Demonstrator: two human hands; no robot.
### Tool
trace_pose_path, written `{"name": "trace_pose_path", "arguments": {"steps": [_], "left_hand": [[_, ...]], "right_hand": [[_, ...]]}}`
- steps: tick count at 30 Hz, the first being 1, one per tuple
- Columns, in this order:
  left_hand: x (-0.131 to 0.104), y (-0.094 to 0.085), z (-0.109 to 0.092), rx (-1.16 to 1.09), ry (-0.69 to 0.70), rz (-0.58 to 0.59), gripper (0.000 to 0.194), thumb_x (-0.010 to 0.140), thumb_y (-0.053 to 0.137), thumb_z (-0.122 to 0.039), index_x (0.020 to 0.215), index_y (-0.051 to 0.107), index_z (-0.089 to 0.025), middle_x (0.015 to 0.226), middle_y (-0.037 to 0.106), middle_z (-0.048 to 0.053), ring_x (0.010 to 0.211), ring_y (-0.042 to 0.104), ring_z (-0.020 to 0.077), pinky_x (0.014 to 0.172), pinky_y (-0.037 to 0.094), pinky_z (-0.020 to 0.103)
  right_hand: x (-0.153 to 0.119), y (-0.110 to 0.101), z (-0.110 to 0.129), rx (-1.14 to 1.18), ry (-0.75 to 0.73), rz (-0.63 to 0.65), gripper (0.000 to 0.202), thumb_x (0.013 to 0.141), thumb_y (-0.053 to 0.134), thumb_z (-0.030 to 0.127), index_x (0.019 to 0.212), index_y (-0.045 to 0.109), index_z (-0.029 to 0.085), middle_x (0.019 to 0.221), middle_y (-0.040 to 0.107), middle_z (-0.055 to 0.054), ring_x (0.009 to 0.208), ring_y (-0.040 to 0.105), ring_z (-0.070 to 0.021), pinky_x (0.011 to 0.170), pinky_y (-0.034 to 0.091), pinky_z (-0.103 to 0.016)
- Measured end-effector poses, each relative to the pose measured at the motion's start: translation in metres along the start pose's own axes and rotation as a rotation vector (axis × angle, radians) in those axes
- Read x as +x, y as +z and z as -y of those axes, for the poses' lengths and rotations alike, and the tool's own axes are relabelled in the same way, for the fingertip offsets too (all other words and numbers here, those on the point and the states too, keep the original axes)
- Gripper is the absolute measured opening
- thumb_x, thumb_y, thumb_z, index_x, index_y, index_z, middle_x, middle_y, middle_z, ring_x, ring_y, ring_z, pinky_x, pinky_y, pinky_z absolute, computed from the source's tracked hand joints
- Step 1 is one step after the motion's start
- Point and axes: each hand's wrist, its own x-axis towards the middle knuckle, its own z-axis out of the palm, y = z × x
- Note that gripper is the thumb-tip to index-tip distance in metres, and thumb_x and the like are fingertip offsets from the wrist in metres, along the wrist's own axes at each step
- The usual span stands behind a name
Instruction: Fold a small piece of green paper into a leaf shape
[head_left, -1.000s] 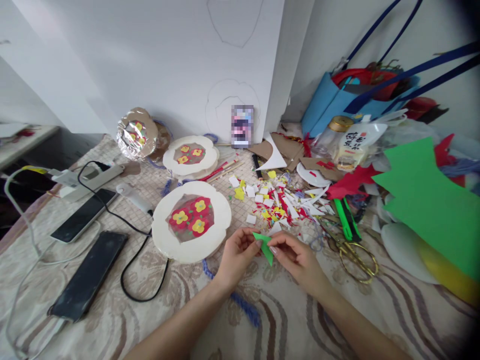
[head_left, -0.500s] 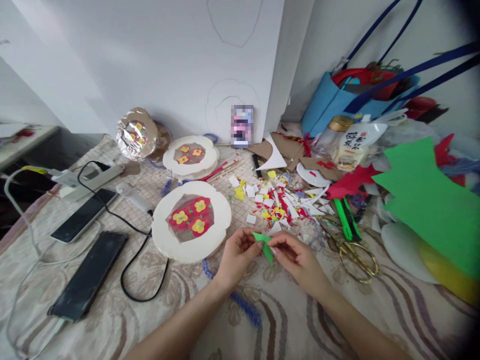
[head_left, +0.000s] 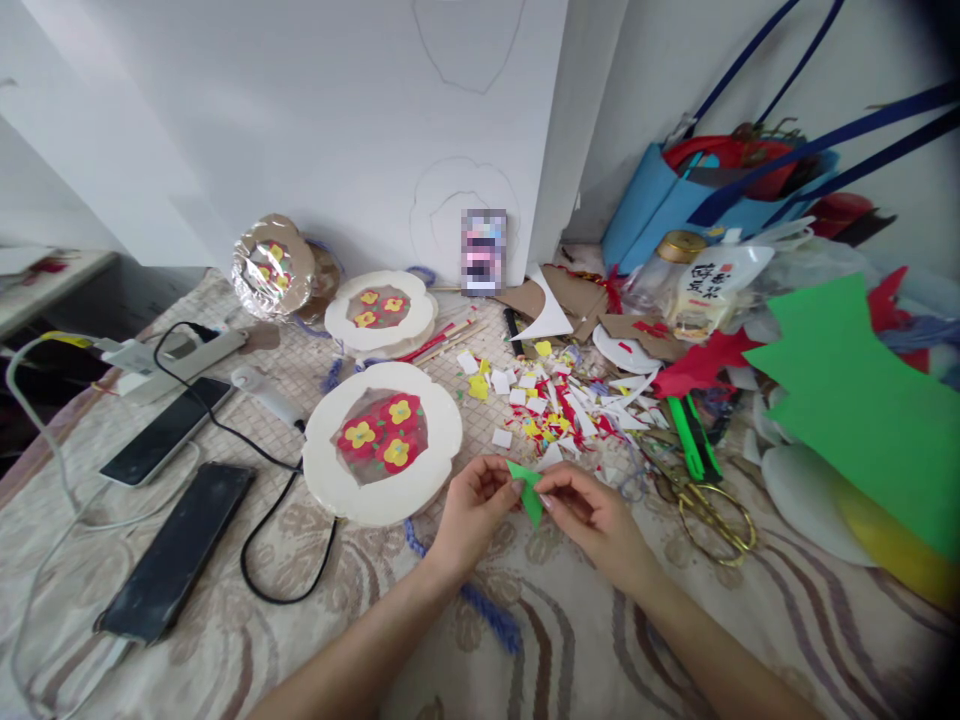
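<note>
A small piece of green paper [head_left: 532,503] is pinched between my two hands above the table. My left hand [head_left: 480,508] grips its left side, thumb on top. On the other side, my right hand [head_left: 581,505] holds its edge between thumb and fingertips. Left of my hands lies a white scalloped frame [head_left: 322,470] with red and yellow paper flowers [head_left: 397,455] in its clear centre. Beyond my fingers spreads a heap of red, white and yellow paper scraps [head_left: 551,400]. Gold-handled scissors [head_left: 716,525] and a green utility knife [head_left: 691,440] rest to the right.
A big green paper sheet [head_left: 847,400] and a red paper piece [head_left: 705,365] lie right. Behind stand a blue bag [head_left: 637,215] and a pouch [head_left: 716,290]. On the left are a glue gun [head_left: 266,395], cables, a phone [head_left: 166,430], a black device [head_left: 180,555] and a power strip [head_left: 184,365].
The green paper has tilted slightly between my fingers. Both hands keep hold of it in nearly the same place, and nothing else has visibly moved.
</note>
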Motion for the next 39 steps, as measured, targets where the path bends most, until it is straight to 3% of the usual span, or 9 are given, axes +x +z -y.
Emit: {"name": "trace_pose_path", "arguments": {"steps": [39], "left_hand": [[0.0002,0.0006,-0.0012,-0.032,0.002,0.007,0.024,0.072,0.07,-0.024,0.086,0.056,-0.012,0.072,0.061,0.0,0.062,0.056,0.0084,0.061,0.047,0.022]], "right_hand": [[-0.0012,-0.0004,-0.0047,0.076,0.079,-0.005,0.007,0.087,0.051,0.022,0.09,0.058,0.022,0.086,0.056,-0.001,0.077,0.054,-0.0141,0.068,0.043,-0.024]]}}
